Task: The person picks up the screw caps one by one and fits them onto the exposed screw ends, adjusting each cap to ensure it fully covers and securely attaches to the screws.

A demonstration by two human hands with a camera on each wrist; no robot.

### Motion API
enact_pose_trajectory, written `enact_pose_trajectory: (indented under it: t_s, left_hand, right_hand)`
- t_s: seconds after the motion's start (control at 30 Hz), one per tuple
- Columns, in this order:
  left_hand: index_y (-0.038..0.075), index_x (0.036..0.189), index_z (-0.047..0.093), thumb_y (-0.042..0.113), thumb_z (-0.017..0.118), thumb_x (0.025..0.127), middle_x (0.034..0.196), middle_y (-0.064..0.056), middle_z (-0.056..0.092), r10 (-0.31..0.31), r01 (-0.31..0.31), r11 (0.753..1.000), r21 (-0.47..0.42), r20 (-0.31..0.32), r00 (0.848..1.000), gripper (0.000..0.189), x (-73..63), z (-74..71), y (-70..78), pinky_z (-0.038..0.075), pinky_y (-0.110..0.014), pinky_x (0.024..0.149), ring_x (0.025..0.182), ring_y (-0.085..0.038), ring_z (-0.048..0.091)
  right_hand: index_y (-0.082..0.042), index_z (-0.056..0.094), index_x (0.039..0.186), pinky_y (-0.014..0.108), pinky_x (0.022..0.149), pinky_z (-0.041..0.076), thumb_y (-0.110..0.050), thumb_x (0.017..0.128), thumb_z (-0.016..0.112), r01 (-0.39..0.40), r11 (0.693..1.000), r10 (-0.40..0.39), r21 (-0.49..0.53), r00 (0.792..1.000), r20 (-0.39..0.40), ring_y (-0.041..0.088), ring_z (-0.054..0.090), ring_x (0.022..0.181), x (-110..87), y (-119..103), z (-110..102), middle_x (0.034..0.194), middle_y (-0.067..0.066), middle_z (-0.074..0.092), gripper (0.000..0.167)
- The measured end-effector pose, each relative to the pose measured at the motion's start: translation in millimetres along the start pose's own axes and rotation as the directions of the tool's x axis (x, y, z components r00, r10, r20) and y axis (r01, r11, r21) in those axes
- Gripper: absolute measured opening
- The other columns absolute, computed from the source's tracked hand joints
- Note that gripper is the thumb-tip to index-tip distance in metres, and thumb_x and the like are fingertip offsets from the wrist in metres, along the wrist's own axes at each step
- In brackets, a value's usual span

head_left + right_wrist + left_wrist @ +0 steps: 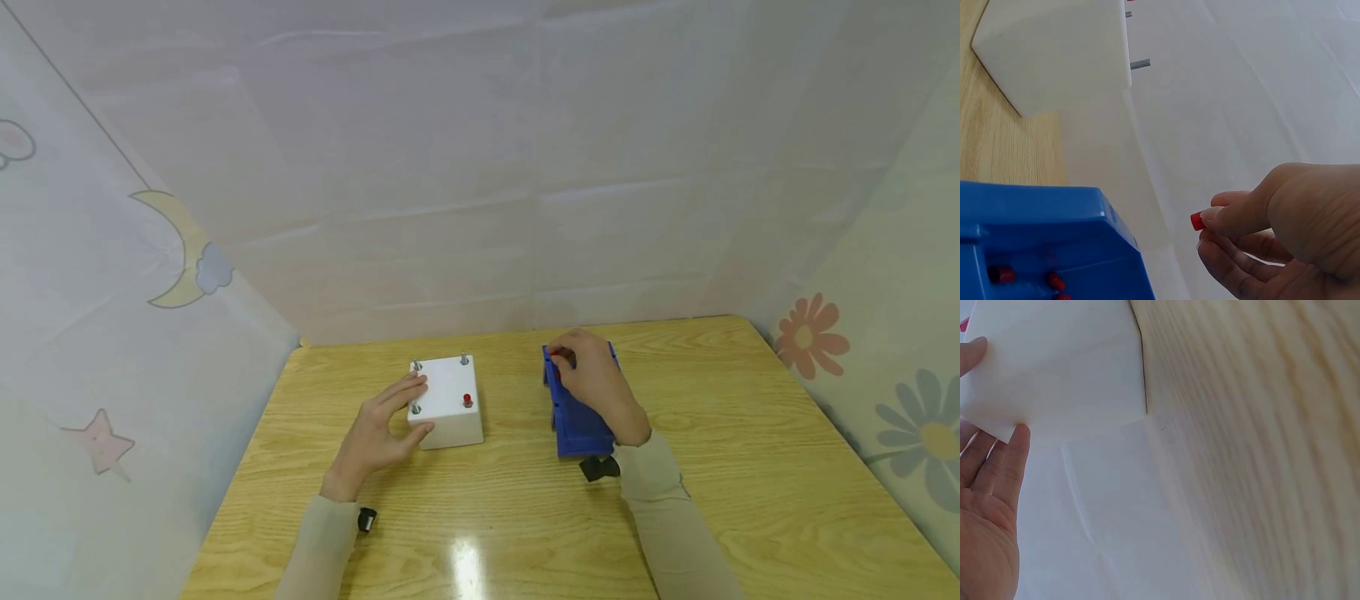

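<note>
My right hand (pixel 596 379) pinches a small red cap (pixel 1197 221) between thumb and fingertips, above the blue bin (pixel 581 433). More red caps (pixel 1055 281) lie inside that bin in the right wrist view. To the left stands a white box (pixel 450 431) with upright bolts (pixel 464 360) at its top corners. A red cap (pixel 467 399) sits on the near right bolt; the other visible bolts are bare metal. My left hand (pixel 382 425) touches the box's left side, fingers extended at the top edge and thumb by the near face.
The wooden table (pixel 480 517) ends at a pale cloth backdrop (pixel 450 208) behind, with printed cloth at both sides. A black strap piece (pixel 600 468) hangs by the right wrist, close to the bin's near end. Wood separates box and bin.
</note>
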State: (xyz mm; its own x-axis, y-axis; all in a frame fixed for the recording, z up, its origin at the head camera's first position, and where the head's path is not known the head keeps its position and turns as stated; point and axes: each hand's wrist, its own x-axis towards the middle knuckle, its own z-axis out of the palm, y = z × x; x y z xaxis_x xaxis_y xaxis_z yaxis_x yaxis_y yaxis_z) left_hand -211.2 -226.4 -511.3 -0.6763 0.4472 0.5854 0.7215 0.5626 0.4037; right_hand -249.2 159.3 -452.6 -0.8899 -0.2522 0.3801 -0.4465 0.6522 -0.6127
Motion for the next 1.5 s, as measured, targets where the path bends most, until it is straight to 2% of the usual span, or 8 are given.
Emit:
enact_pose_trajectory:
  t_s: [0.23,0.5,0.7,0.97,1.23,1.5]
  left_hand:
    - [0.003,0.139,0.069,0.016,0.092,0.084,0.148,-0.013,0.066,0.017,-0.017,1.0,0.0,-0.008,1.0,0.061,1.1,-0.1,-0.1,0.044,-0.034,0.123,0.143,-0.037,0.059]
    - [0.005,0.14,0.069,0.018,0.092,0.085,0.151,-0.01,0.065,-0.031,0.031,1.0,0.0,0.021,0.999,0.062,-0.6,-0.6,0.3,0.045,-0.034,0.123,0.145,-0.033,0.057]
    - [0.004,0.14,0.069,0.016,0.092,0.084,0.149,-0.013,0.066,0.003,-0.003,1.0,0.005,0.008,1.0,0.062,0.6,-0.9,1.9,0.046,-0.034,0.122,0.143,-0.036,0.059]
    - [0.001,0.138,0.069,0.013,0.093,0.082,0.148,-0.015,0.066,0.011,-0.011,1.0,0.008,-0.004,1.0,0.062,0.6,0.8,2.9,0.05,-0.044,0.118,0.141,-0.039,0.06]
    - [0.003,0.139,0.069,0.015,0.092,0.083,0.148,-0.013,0.066,-0.011,0.011,1.0,0.006,-0.003,1.0,0.061,-1.3,-0.9,2.7,0.048,-0.035,0.12,0.143,-0.036,0.059]
    - [0.003,0.139,0.069,0.016,0.091,0.085,0.15,-0.011,0.065,-0.022,0.022,1.0,0.008,0.004,1.0,0.061,-1.3,-1.2,2.4,0.05,-0.037,0.119,0.144,-0.034,0.058]
  right_hand:
    - [0.003,0.076,0.115,0.045,0.076,0.064,0.004,0.099,0.071,0.027,0.999,-0.026,0.017,0.999,-0.021,0.028,0.072,0.089,1.3,-2.7,0.7,0.107,0.017,0.074,0.017]
    - [0.0,0.076,0.111,0.044,0.078,0.065,0.003,0.098,0.073,0.045,0.997,-0.044,0.062,0.999,-0.018,0.027,0.074,0.089,-4.0,-12.6,1.3,0.103,0.014,0.077,0.014]
    - [-0.001,0.077,0.108,0.037,0.072,0.065,0.004,0.096,0.076,0.099,0.992,-0.096,0.083,0.995,-0.036,0.023,0.074,0.084,-5.9,-20.6,4.8,0.1,0.012,0.077,0.014]
    - [-0.002,0.078,0.107,0.034,0.07,0.065,0.003,0.095,0.077,0.131,0.987,-0.128,0.098,0.991,-0.039,0.023,0.075,0.082,-4.8,-25.6,9.3,0.1,0.011,0.077,0.013]
    - [-0.006,0.08,0.106,0.03,0.069,0.064,0.001,0.096,0.078,0.145,0.985,-0.142,0.097,0.989,-0.033,0.018,0.073,0.081,-4.8,-32.6,10.4,0.1,0.007,0.078,0.012]
    - [-0.006,0.08,0.106,0.038,0.072,0.067,0.0,0.096,0.077,0.172,0.979,-0.169,0.108,0.985,-0.029,0.02,0.075,0.084,-3.9,-40.5,10.6,0.101,0.008,0.078,0.012]
